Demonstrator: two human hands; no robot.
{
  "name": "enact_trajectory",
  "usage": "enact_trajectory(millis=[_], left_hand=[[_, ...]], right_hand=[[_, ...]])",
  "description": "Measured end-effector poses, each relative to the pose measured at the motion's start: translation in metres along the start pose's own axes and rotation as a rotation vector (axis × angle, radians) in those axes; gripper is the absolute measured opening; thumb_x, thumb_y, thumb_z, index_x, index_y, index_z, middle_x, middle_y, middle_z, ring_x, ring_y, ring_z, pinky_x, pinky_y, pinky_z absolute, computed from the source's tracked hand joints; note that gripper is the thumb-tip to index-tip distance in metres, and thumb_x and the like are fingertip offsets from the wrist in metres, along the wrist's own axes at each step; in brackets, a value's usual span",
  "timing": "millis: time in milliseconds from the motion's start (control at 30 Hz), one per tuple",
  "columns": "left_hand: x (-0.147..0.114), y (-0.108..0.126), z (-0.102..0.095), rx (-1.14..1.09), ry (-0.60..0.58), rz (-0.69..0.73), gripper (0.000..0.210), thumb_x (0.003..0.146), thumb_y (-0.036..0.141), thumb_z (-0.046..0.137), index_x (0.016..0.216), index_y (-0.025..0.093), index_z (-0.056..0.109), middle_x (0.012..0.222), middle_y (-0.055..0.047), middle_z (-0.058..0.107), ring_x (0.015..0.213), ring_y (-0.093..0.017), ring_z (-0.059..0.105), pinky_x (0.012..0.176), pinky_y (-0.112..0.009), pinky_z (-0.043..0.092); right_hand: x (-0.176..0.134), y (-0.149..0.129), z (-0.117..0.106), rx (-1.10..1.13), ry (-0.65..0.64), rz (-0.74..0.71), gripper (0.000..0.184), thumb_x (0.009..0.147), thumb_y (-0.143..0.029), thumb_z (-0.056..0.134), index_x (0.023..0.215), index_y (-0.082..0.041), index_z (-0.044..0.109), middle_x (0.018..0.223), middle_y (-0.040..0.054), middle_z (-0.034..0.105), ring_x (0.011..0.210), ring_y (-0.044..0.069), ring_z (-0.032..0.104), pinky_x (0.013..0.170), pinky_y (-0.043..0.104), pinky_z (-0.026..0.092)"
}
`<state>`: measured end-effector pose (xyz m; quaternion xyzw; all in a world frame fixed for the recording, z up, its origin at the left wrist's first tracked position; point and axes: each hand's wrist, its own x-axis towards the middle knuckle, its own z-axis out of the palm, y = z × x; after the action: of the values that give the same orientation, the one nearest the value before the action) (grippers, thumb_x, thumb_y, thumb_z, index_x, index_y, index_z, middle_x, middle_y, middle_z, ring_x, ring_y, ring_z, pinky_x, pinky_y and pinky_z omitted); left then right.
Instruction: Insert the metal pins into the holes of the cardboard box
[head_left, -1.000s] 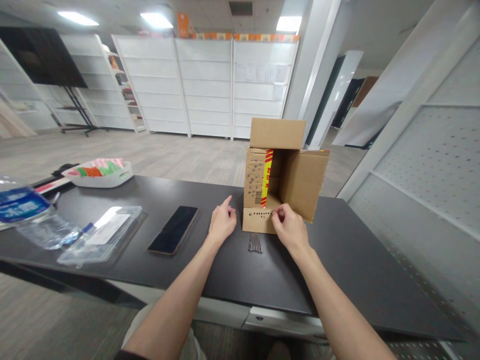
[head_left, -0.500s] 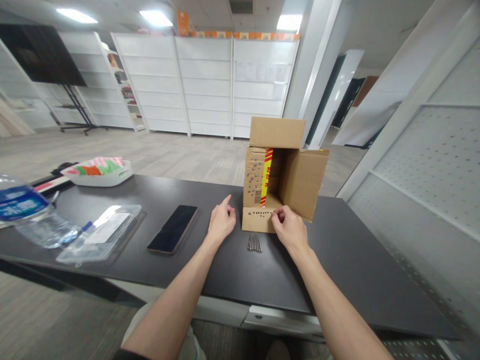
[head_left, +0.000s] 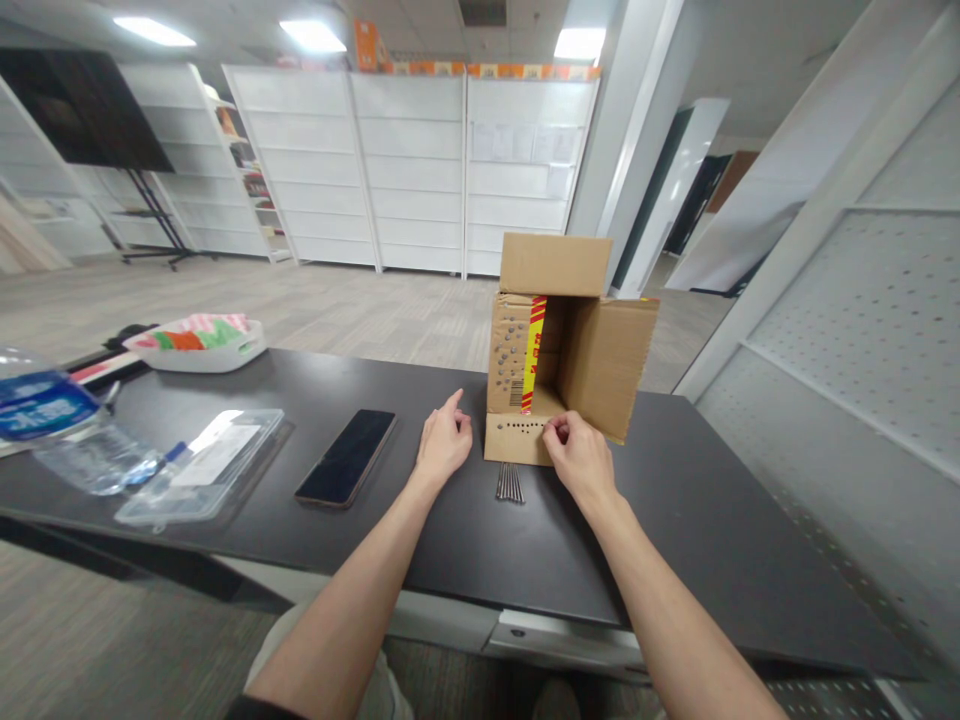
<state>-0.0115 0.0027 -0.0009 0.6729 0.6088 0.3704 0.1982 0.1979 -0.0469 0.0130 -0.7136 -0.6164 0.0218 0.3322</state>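
Right of the frame's centre, the right hand's (head_left: pixel 579 455) fingertips pinch together at the cardboard box's (head_left: pixel 581 350) lower flap (head_left: pixel 517 446); anything held is hidden. Nearer centre, the left hand (head_left: pixel 444 442) sits half-open, visibly holding nothing, index extended.

The box (head_left: pixel 581 350) is brown, its tape (head_left: pixel 533 355) yellow with red stripes, the tabletop (head_left: pixel 517 560) dark grey, the phone (head_left: pixel 347 457) black.
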Motion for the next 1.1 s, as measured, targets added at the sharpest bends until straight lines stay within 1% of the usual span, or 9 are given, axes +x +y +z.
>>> enact_trajectory(millis=[167, 467, 700, 867, 1100], left_hand=[[-0.0003, 0.0003, 0.0003, 0.004, 0.002, 0.005, 0.058, 0.086, 0.015, 0.05, 0.144, 0.012, 0.046, 0.1, -0.007, 0.075, 0.112, -0.019, 0.066, 0.112, -0.037, 0.04], [-0.0002, -0.0009, 0.0007, 0.011, -0.001, 0.006, 0.057, 0.087, 0.015, 0.05, 0.144, 0.011, 0.046, 0.1, -0.007, 0.075, 0.112, -0.019, 0.065, 0.111, -0.036, 0.042], [-0.0007, 0.0013, -0.0007, 0.002, -0.002, -0.005, 0.057, 0.086, 0.015, 0.05, 0.144, 0.012, 0.046, 0.1, -0.007, 0.074, 0.112, -0.019, 0.065, 0.111, -0.037, 0.042], [-0.0008, 0.0017, -0.0009, 0.002, 0.004, -0.008, 0.057, 0.086, 0.015, 0.05, 0.143, 0.015, 0.047, 0.1, -0.006, 0.074, 0.111, -0.019, 0.066, 0.111, -0.037, 0.042], [-0.001, 0.0006, 0.0001, 0.0, 0.003, 0.006, 0.057, 0.086, 0.016, 0.05, 0.143, 0.012, 0.047, 0.099, -0.007, 0.075, 0.111, -0.019, 0.066, 0.111, -0.038, 0.041]], right_hand=[[-0.0002, 0.0, -0.0002, 0.008, 0.006, 0.0, 0.015, 0.089, -0.03, 0.051, 0.087, -0.021, 0.063, 0.081, 0.0047, 0.071, 0.07, 0.02, 0.063, 0.061, 0.028, 0.035], [-0.0007, 0.0005, -0.0011, 0.04, 0.022, -0.01, 0.015, 0.084, -0.03, 0.05, 0.084, -0.02, 0.062, 0.082, 0.006, 0.07, 0.074, 0.022, 0.063, 0.065, 0.03, 0.038], [-0.0018, 0.0022, 0.0022, 0.082, 0.058, -0.076, 0.013, 0.083, -0.032, 0.05, 0.083, -0.021, 0.058, 0.086, 0.0048, 0.068, 0.076, 0.021, 0.061, 0.066, 0.03, 0.039], [-0.0002, 0.0051, 0.0045, 0.106, 0.075, -0.13, 0.012, 0.084, -0.031, 0.049, 0.082, -0.021, 0.056, 0.088, 0.0063, 0.066, 0.076, 0.021, 0.059, 0.067, 0.031, 0.041], [0.0005, 0.0063, 0.0046, 0.166, 0.107, -0.19, 0.01, 0.085, -0.029, 0.048, 0.083, -0.021, 0.054, 0.087, 0.0064, 0.064, 0.073, 0.02, 0.058, 0.069, 0.032, 0.044]])
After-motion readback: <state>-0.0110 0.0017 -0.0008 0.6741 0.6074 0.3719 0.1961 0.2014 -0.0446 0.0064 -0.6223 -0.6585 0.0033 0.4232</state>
